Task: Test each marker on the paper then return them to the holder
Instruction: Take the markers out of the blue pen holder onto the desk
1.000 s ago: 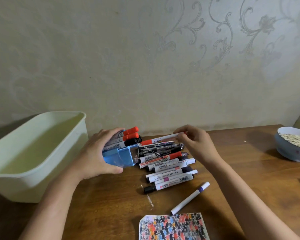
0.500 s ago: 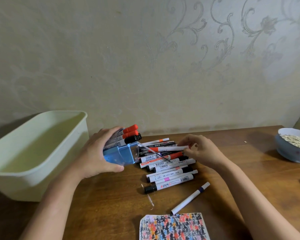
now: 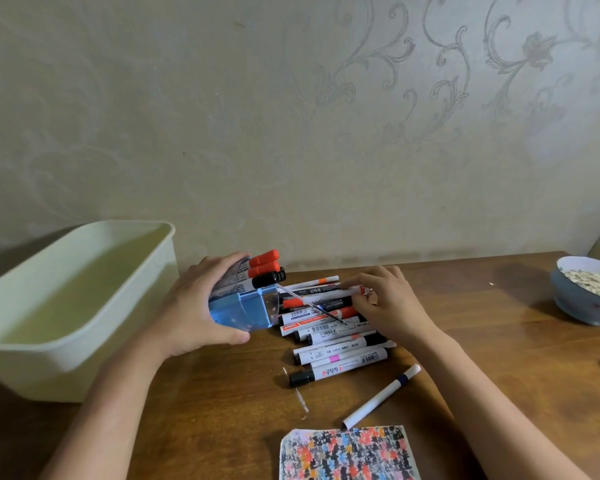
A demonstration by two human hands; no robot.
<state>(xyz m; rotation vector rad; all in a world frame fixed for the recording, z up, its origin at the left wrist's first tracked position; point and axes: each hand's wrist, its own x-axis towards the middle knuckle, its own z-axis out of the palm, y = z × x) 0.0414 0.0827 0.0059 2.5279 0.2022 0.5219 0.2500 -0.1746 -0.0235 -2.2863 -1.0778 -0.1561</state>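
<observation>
Blue holder [image 3: 243, 311] tipped sideways on surface [image 3: 499, 341], left hand [image 3: 194, 306] wrapped round it. Right hand [image 3: 385, 303] beside holder mouth, pinching white marker [image 3: 329, 292] atop marker pile [image 3: 336, 336]. Risk: further tilt spills held markers.

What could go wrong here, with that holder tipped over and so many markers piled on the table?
The left hand holds the blue holder tilted on its side, so the red-capped markers sticking out may slide free. The right hand reaches into the loose marker pile; a nudge could roll some off. The lone white marker near the scribbled paper might be overlooked.
</observation>
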